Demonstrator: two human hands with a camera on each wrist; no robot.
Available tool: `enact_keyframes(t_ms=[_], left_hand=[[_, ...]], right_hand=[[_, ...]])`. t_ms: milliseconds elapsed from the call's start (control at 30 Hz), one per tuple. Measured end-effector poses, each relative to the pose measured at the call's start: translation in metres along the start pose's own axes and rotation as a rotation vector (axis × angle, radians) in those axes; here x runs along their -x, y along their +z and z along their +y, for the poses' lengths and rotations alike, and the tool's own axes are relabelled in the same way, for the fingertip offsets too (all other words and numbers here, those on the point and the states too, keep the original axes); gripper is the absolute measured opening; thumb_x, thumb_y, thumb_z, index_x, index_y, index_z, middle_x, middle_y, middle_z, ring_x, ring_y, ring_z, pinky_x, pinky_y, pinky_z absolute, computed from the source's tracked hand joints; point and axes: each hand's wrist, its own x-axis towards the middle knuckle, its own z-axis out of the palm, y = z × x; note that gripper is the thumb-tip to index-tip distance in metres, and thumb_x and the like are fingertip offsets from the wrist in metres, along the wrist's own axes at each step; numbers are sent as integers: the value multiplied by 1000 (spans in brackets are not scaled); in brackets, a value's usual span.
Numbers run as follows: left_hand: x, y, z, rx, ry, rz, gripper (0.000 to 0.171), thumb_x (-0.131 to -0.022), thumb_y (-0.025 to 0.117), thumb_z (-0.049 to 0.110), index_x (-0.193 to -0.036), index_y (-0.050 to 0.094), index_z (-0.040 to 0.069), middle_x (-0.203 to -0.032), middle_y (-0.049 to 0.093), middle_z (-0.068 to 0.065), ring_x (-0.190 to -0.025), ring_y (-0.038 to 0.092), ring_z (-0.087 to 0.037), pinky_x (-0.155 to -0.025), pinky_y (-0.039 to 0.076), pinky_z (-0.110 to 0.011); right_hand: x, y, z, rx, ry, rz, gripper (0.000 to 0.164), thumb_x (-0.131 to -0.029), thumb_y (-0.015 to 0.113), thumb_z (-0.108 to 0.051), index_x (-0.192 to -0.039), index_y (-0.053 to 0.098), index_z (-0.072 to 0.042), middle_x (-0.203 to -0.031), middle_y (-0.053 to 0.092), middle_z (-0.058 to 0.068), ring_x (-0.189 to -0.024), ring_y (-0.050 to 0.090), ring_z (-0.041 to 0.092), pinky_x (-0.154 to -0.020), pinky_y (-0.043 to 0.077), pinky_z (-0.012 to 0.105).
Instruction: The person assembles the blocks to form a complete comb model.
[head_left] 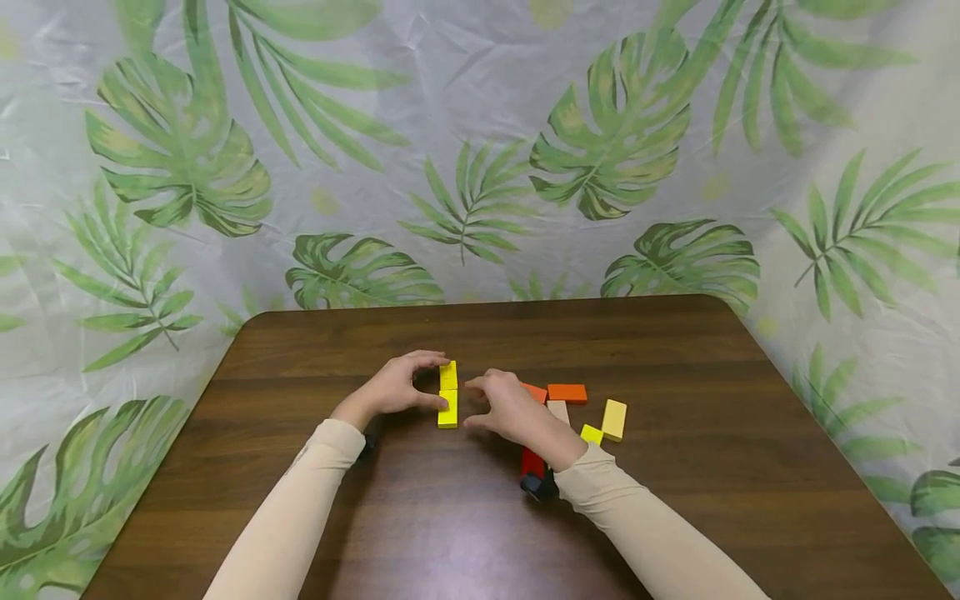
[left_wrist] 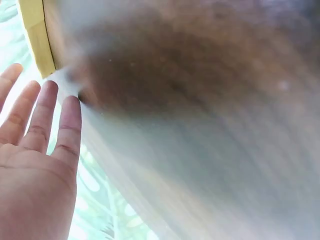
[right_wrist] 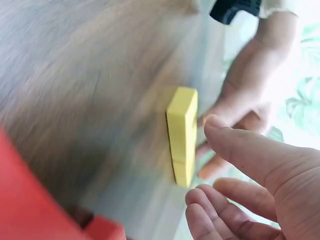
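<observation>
Two yellow blocks lie end to end on the table, a far block (head_left: 448, 377) and a near block (head_left: 447, 410), forming one short line. My left hand (head_left: 392, 386) is at their left side. Its thumb reaches onto the near block and a finger reaches the top of the far one; the other fingers stretch out straight in the left wrist view. To the right of the line, my right hand (head_left: 516, 408) hovers with thumb and fingers apart and nothing between them. In the right wrist view, its fingertips come close to the yellow blocks (right_wrist: 180, 125).
Right of the blocks lie an orange block (head_left: 567, 393), a red-orange block (head_left: 534, 392), a pale pinkish block (head_left: 558, 410), a cream block (head_left: 614, 420), another yellow block (head_left: 592, 434) and a red block (head_left: 532, 462), some partly behind my right arm. Leaf-patterned cloth (head_left: 480, 125) hangs behind the wooden table (head_left: 300, 350).
</observation>
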Motion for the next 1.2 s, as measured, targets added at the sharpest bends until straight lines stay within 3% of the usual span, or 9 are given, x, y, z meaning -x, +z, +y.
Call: enact_keyframes(t_ms=[200,533,733,1200], left_hand=[[6,1,3,-47,7,-31,77,-90,89,38,-155,58,12,-173,42,-8,-160,39,-37,-129,34,-59],[7,5,0,-74,0,-54,69,-91,88,37,-151,63,14,-174,40,-5,-161,38,-35,-130,35,-56],[7,6,0,-74,7,-61,69,-91,88,39,-150,63,15,-174,39,-4,-160,39,-35,-129,35,-56],[10,7,0,-75,1,-74,71,-93,85,40,-155,59,16,-176,35,-2,-161,36,-35,-129,35,-57]], right_hand=[[17,-17,15,5,29,27,55,-87,92,-22,-135,73,-2,-113,72,10,-104,71,25,-91,64,38],[47,-46,42,-73,31,70,53,-91,89,-20,-135,71,2,-113,72,11,-104,70,28,-94,63,41],[61,-58,61,-122,74,94,51,-93,87,-19,-137,70,2,-122,73,16,-109,70,33,-96,62,45],[97,-82,117,-97,193,168,55,-94,85,-27,-138,69,2,-127,72,23,-114,71,40,-101,59,57]])
